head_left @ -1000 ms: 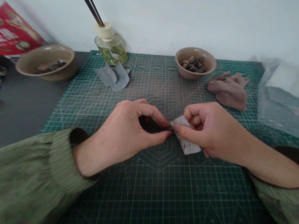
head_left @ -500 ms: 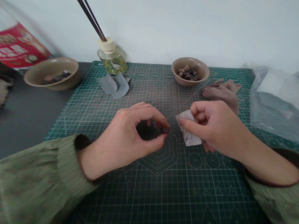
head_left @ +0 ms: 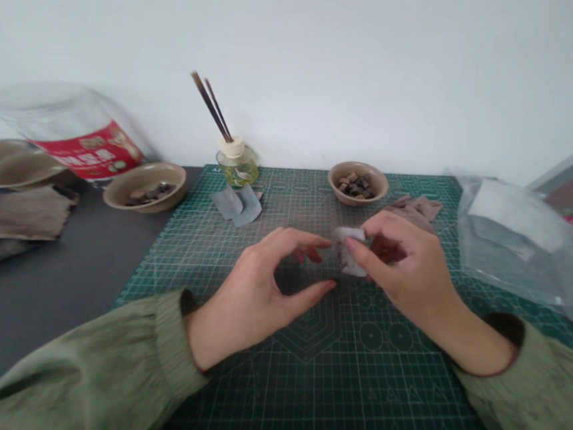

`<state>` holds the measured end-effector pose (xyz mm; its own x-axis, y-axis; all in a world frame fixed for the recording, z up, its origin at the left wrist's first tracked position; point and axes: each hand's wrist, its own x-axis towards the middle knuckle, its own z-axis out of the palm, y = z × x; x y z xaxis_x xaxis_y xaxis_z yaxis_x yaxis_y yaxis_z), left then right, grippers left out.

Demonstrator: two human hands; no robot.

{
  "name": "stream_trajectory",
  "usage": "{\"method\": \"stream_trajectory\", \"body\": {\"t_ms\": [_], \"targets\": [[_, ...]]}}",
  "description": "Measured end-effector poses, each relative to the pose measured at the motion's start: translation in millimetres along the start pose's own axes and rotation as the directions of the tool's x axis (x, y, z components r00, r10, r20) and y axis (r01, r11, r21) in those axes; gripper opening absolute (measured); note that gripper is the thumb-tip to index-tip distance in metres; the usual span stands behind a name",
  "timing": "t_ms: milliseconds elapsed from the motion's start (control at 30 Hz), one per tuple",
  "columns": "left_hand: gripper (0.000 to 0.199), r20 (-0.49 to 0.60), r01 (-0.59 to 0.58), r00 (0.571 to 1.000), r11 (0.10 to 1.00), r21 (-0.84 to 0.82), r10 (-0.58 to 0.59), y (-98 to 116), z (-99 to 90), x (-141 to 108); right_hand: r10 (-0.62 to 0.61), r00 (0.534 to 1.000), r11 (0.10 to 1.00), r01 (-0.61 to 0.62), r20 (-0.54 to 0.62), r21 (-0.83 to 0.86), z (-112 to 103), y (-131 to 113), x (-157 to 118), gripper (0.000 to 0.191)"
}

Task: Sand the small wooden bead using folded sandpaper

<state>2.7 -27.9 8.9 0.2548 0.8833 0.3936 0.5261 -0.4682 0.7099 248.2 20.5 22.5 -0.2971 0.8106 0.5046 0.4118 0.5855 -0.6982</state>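
Note:
My right hand (head_left: 407, 266) pinches a small, pale piece of sandpaper (head_left: 352, 264) between thumb and fingers, above the green cutting mat (head_left: 261, 387). The sheet looks curled and its edge is blurred. Just to its left, my left hand (head_left: 260, 286) is open, with thumb and forefinger apart and nothing visible between them. Its fingertips are close to the sandpaper; whether they touch cannot be made out. Whether a small dark piece lies behind the sandpaper is hidden. Behind the hands stands a tan bowl (head_left: 334, 186) of small brown and dark chunks.
Curled grey sheets (head_left: 240, 205) lie on the mat near a reed diffuser (head_left: 238, 164). A crumpled brown cloth (head_left: 420, 210) and a clear plastic bag (head_left: 515, 242) are at right. At left are a second bowl (head_left: 112, 193), a red-labelled jar (head_left: 63, 125) and brown cloth (head_left: 20, 218).
My left hand has opened, and the small dark piece it pinched no longer shows there. The sandpaper in my right hand has curled over. The camera view has tilted up and shifted left.

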Motion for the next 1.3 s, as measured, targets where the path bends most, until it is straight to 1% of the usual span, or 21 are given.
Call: {"method": "stream_trajectory", "body": {"t_ms": [33,100,167,200,267,333,367,433,533,633,733,833,933,1033,1167,1300], "targets": [[0.034,-0.020,0.023,1.000,0.999,-0.042,-0.024,1.6,0.3,-0.3,-0.117,0.991,0.990,0.111,-0.072,-0.086,1.4,-0.1,-0.9,0.019],[0.024,-0.011,0.065,0.998,0.988,-0.143,-0.068,4.8,1.2,-0.4,-0.275,0.951,0.950,0.247,-0.140,-0.190,3.6,-1.0,-2.9,0.015],[0.027,0.038,0.107,0.994,0.954,-0.281,-0.100,7.8,2.9,0.2,-0.362,0.924,0.915,0.326,-0.124,-0.237,5.1,-2.4,-4.7,0.009],[0.030,0.063,0.130,0.991,0.925,-0.356,-0.115,8.8,4.0,0.8,-0.408,0.907,0.894,0.374,-0.105,-0.245,5.6,-3.2,-5.5,0.010],[0.032,0.092,0.174,0.985,0.848,-0.500,-0.148,9.4,6.6,2.2,-0.487,0.870,0.854,0.454,-0.081,-0.254,6.8,-4.3,-7.0,0.013],[0.028,0.081,0.191,0.980,0.767,-0.612,-0.179,7.9,8.7,3.9,-0.519,0.853,0.834,0.492,-0.051,-0.249,8.4,-5.0,-8.9,0.018],[0.028,0.062,0.182,0.980,0.731,-0.658,-0.188,6.6,9.4,4.7,-0.521,0.853,0.833,0.498,-0.037,-0.241,9.3,-5.1,-9.9,0.021],[0.029,0.029,0.162,0.980,0.702,-0.693,-0.197,4.0,9.6,6.1,-0.514,0.857,0.837,0.499,-0.012,-0.222,11.3,-5.2,-12.2,0.031],[0.031,-0.010,0.138,0.979,0.699,-0.701,-0.203,2.3,7.8,7.2,-0.511,0.860,0.833,0.496,0.004,-0.243,13.3,-4.9,-14.5,0.042],[0.034,-0.029,0.119,0.980,0.698,-0.707,-0.197,3.8,6.1,7.5,-0.530,0.848,0.809,0.502,-0.008,-0.305,13.5,-4.3,-14.0,0.044],[0.037,-0.034,0.113,0.981,0.702,-0.704,-0.191,5.6,6.2,7.6,-0.534,0.845,0.801,0.500,-0.017,-0.329,13.0,-3.1,-12.1,0.046],[0.038,-0.036,0.112,0.981,0.715,-0.690,-0.189,5.2,7.2,7.6,-0.529,0.848,0.807,0.494,-0.026,-0.324,12.8,-1.2,-10.3,0.045],[0.040,-0.031,0.115,0.983,0.737,-0.666,-0.181,3.0,7.3,8.1,-0.524,0.850,0.812,0.480,-0.052,-0.332,12.3,0.5,-8.9,0.038],[0.036,-0.030,0.121,0.983,0.770,-0.627,-0.180,1.5,5.9,9.2,-0.517,0.854,0.813,0.467,-0.061,-0.348,11.2,1.5,-7.5,0.031],[0.030,-0.027,0.123,0.985,0.813,-0.569,-0.168,3.4,2.7,10.9,-0.487,0.872,0.842,0.453,-0.049,-0.294,9.9,3.5,-5.9,0.032],[0.025,-0.036,0.112,0.988,0.847,-0.519,-0.152,5.1,0.4,11.2,-0.433,0.900,0.881,0.412,-0.046,-0.232,9.9,5.4,-5.1,0.028]]}}
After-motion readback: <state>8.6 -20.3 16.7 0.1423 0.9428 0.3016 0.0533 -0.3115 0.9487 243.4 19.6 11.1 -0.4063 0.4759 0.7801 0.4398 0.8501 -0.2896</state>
